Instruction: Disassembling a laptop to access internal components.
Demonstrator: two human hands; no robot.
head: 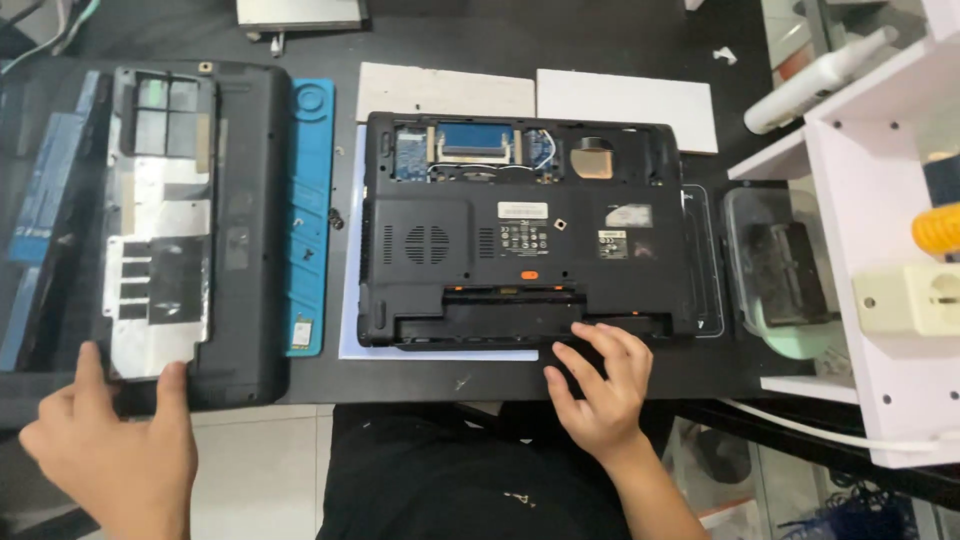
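Probably repair workshop: opened laptops (520,235)

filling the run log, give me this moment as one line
left hand: on black bottom cover near edge | right hand: fingers on upturned laptop front edge | holding: nothing
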